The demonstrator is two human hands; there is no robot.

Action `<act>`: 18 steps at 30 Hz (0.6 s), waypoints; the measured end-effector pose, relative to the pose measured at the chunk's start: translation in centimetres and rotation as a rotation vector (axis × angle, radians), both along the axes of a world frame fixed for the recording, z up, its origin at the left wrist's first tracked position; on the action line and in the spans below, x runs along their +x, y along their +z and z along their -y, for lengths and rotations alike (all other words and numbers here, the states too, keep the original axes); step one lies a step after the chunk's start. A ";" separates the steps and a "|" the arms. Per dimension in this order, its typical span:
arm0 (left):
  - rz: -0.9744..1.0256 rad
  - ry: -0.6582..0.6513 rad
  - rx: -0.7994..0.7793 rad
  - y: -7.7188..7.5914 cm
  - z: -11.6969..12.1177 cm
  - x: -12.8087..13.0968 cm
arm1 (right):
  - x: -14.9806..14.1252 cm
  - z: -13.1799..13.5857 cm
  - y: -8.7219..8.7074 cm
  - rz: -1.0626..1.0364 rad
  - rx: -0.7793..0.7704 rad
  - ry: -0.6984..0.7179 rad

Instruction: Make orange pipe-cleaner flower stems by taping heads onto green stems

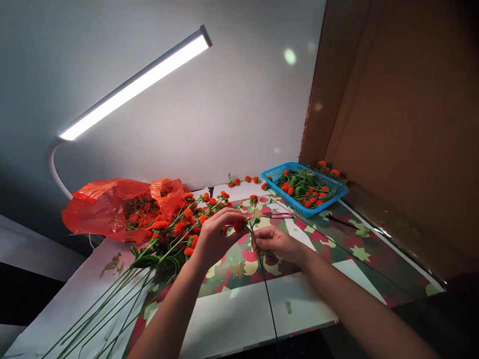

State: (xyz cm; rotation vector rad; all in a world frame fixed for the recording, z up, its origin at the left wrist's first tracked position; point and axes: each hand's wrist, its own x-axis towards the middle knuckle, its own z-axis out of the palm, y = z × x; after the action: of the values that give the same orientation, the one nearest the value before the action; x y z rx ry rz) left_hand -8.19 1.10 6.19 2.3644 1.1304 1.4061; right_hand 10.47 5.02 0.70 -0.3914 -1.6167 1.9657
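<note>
My left hand (220, 229) is closed with its fingertips around an orange flower (240, 226) above the middle of the table. My right hand (277, 243) pinches a long, thin green stem (267, 289) just beside it. The stem runs down toward the table's front edge. A small green bud (256, 220) sticks up between the two hands. Left of my left hand lies a bunch of orange flowers (180, 229) on long green stems. Small scissors (281, 215) with pink handles lie behind my right hand, near a roll of tape (264, 200).
A blue basket (307, 213) at the back right holds orange flowers and green stems. An orange plastic bag (86, 212) with more flowers stands at the back left. A lit lamp (138, 85) hangs above. Brown cardboard (396, 124) walls the right side.
</note>
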 end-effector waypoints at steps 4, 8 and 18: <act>0.029 0.140 0.180 -1.5 0.4 0.9 | 0.0 0.0 0.0 0.004 0.019 -0.010; 0.214 0.285 0.190 -3.9 1.2 2.4 | 0.0 -0.1 -0.1 -0.027 0.025 -0.009; 0.168 0.291 0.124 -3.1 2.0 2.1 | -0.1 0.3 0.1 -0.017 -0.041 0.011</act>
State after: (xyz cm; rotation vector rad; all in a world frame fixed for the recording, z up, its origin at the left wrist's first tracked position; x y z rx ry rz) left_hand -6.09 -0.89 3.07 2.1736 1.4198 1.7798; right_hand 10.38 4.74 0.78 -0.3813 -1.5729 2.0084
